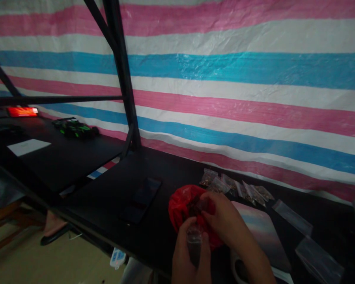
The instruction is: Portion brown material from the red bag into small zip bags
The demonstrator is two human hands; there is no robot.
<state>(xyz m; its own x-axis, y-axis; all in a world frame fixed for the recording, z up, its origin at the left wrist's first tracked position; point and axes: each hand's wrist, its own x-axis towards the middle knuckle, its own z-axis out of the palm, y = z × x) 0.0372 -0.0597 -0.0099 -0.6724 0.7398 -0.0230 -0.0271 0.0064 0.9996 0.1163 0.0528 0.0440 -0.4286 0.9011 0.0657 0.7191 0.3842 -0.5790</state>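
L hand point(187, 252) pinches small clear bag point(194, 240); R hand point(225, 221) fingers closed on bits in red bag point(182, 205), black table point(112, 185).

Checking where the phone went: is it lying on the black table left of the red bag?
Yes, the dark phone lies flat on the black table, left of the red bag.

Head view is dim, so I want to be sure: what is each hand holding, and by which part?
The left hand grips a small clear bag around its lower part. The right hand reaches into the red bag; what it pinches cannot be told.
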